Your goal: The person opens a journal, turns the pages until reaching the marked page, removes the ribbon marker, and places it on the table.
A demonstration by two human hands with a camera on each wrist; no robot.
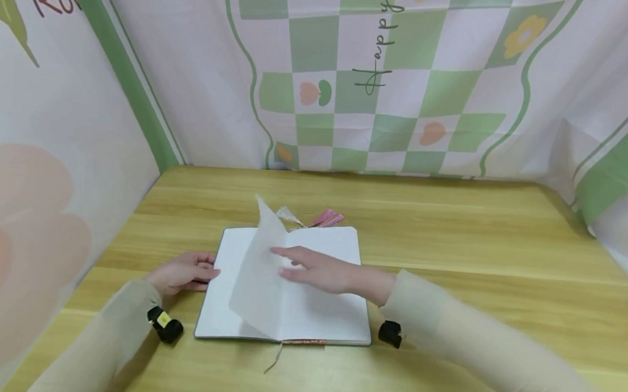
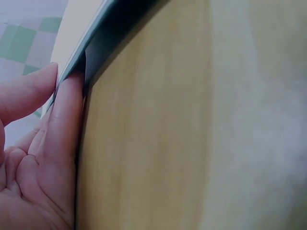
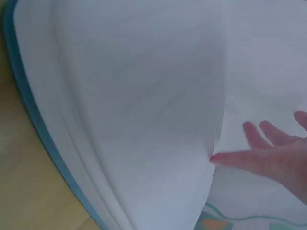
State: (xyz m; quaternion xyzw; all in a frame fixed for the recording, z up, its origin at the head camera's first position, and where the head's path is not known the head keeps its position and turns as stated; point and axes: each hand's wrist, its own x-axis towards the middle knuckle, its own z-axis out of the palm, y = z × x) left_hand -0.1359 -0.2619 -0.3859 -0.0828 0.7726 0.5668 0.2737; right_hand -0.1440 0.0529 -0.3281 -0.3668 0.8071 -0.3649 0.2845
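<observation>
An open notebook (image 1: pixel 326 321) with blank white pages and a dark blue-green cover lies on the table. One thin page (image 1: pixel 259 276) stands raised near the middle, leaning over the left half. My left hand (image 1: pixel 184 272) pinches the notebook's left edge. In the left wrist view its thumb is at the page side and a finger lies under the cover (image 2: pixel 115 38). My right hand (image 1: pixel 318 271) is over the right half with its fingers extended, touching the raised page. In the right wrist view a fingertip (image 3: pixel 216 158) meets that page's edge.
A white tassel (image 1: pixel 287 214) and a pink tassel (image 1: pixel 327 218) stick out past the notebook's far edge. A thin ribbon (image 1: pixel 273 359) hangs out at its near edge. The wooden table (image 1: pixel 477 228) ends at a printed curtain (image 1: pixel 349 127); another curtain (image 1: pixel 57 117) borders the left.
</observation>
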